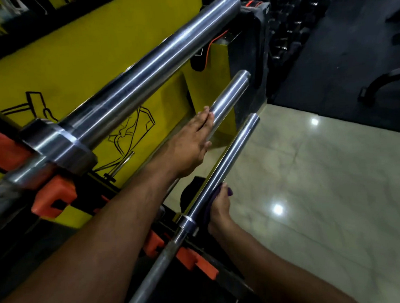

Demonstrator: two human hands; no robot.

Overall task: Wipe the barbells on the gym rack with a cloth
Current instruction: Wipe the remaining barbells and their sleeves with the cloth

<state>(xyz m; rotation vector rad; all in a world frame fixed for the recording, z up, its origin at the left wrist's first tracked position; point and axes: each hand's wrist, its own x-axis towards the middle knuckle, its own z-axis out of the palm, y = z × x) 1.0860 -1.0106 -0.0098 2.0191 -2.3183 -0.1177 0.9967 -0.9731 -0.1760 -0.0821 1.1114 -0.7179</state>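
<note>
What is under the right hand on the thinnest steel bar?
A purple cloth shows under the right hand, pressed against the thin steel barbell sleeve. The hand covers most of the cloth and the steel beneath it.

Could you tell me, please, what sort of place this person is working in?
Most likely a gym's weights area. Steel barbells lie on a rack with orange holders, rows of what look like dumbbells stand behind on dark flooring, and the right hand wipes a thinner bar with a purple cloth.
</note>
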